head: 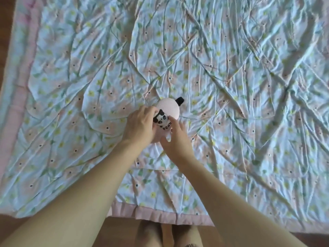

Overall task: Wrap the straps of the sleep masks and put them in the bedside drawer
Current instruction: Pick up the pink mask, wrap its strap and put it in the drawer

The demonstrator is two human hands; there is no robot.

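Spreading across the frame, the floral quilt (pixel 231 68) on the bed gives you a flat work surface. Your left hand (pixel 140 124) and right hand (pixel 175 139) both pinch the pink panda sleep mask (pixel 168 111) mid-quilt, likely bunching it for wrapping. Strap mostly hidden; drawer out of view.

A pink padded sleep mask with a panda print (pixel 167 114) sits near the frame's centre on the crumpled floral cotton bedspread (pixel 231 77) that fills most of the frame. The left hand (pixel 140 124) grips its left side; the right hand (pixel 175 138) holds it from below, lower right.
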